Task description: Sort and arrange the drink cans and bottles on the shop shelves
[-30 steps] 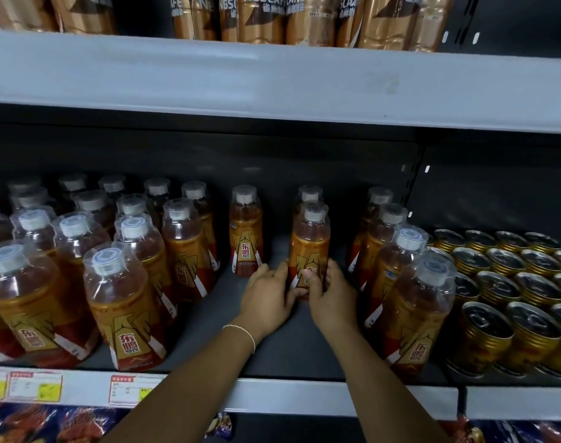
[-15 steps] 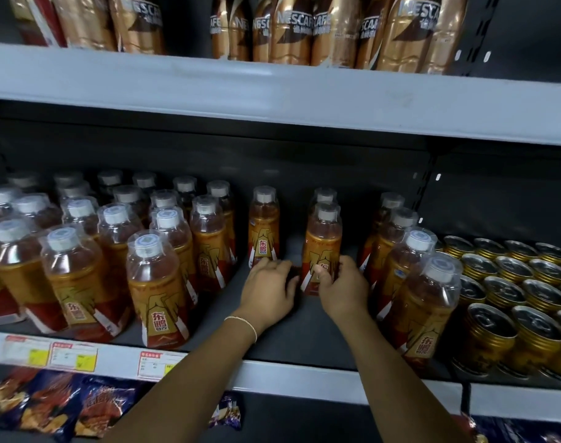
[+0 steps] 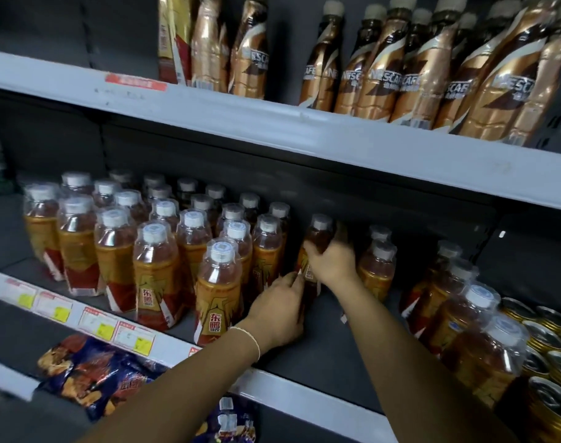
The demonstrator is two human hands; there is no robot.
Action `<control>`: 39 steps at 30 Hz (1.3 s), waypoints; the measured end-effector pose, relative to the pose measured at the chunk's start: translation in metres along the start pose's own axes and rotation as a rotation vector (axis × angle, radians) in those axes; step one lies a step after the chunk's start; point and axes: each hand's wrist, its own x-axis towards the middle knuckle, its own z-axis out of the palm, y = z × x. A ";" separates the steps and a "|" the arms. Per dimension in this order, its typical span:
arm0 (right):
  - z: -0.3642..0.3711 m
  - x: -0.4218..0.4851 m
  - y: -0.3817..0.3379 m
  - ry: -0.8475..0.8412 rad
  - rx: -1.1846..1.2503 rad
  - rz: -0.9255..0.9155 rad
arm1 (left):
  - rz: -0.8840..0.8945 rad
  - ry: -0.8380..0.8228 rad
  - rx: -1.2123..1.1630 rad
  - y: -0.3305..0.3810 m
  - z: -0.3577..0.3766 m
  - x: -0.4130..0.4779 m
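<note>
Both forearms reach forward and converge on one bottle [image 3: 319, 235]. The right hand [image 3: 331, 262] wraps the bottle's shoulder from the right, with its fingers curled across the front. Just below that grip, the left hand [image 3: 280, 310] cups the lower body from the left, thumb raised against the label. A thin white bracelet [image 3: 247, 337] circles the left wrist.

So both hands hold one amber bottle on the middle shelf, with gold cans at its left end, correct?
No: the head view shows the gold cans at the right end of the middle shelf. Left hand and right hand do hold one amber bottle.
</note>
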 end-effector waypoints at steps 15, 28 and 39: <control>-0.010 -0.022 0.005 -0.029 0.025 0.017 | -0.006 -0.002 -0.060 -0.003 0.011 0.001; -0.057 -0.104 0.059 0.009 0.327 -0.122 | 0.108 -0.028 -0.408 0.006 0.028 -0.011; -0.053 -0.130 0.116 -0.030 0.407 -0.023 | 0.230 0.068 -0.288 0.032 0.053 -0.004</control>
